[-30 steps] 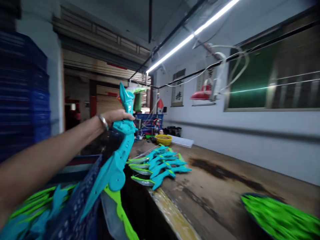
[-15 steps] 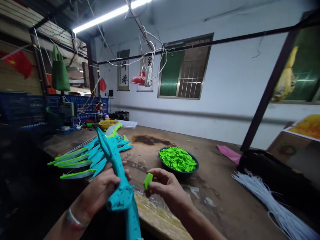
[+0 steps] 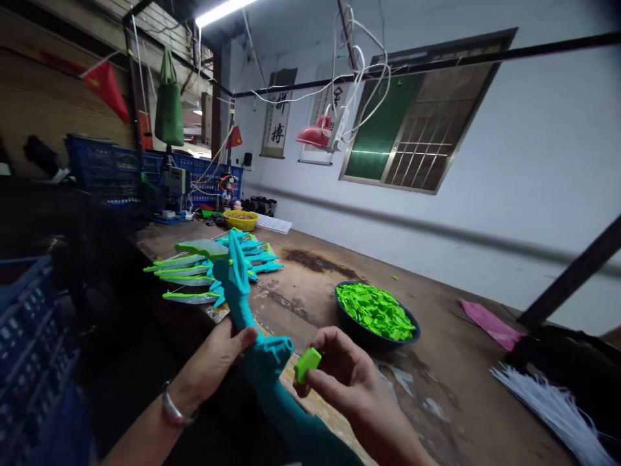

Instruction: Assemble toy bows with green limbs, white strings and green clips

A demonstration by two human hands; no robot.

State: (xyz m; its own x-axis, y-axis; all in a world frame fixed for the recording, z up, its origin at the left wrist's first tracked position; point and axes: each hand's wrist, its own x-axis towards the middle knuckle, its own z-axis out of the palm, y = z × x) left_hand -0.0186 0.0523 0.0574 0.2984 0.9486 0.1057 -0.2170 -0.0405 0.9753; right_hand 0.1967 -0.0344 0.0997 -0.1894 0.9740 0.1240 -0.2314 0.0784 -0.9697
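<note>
My left hand (image 3: 219, 355) is wrapped round the middle of a turquoise plastic toy bow body (image 3: 250, 323), its upper end pointing away and its lower end running out of the bottom of the picture. A round stub on the bow body faces my right side. Between the thumb and fingers of my right hand (image 3: 354, 382) is a small bright green plastic piece (image 3: 307, 364), close to the stub but apart from it. Several similar green pieces fill a dark bowl (image 3: 416, 335) beyond my right hand. Past my left hand lie several turquoise toy bows (image 3: 194, 272) with green-edged limbs.
On the brown table (image 3: 310, 298) are a yellow bowl (image 3: 241, 221) at the back, a pink sheet (image 3: 490, 323) and a bundle of white cords (image 3: 548, 404) at the right. Blue crates (image 3: 33, 330) stand at the left. A red lamp (image 3: 315, 134) hangs above.
My view has swung left, so the scene sits further right. The toy bow body has turned in my left hand, bringing its stub toward the right. My right hand still pinches the green piece.
</note>
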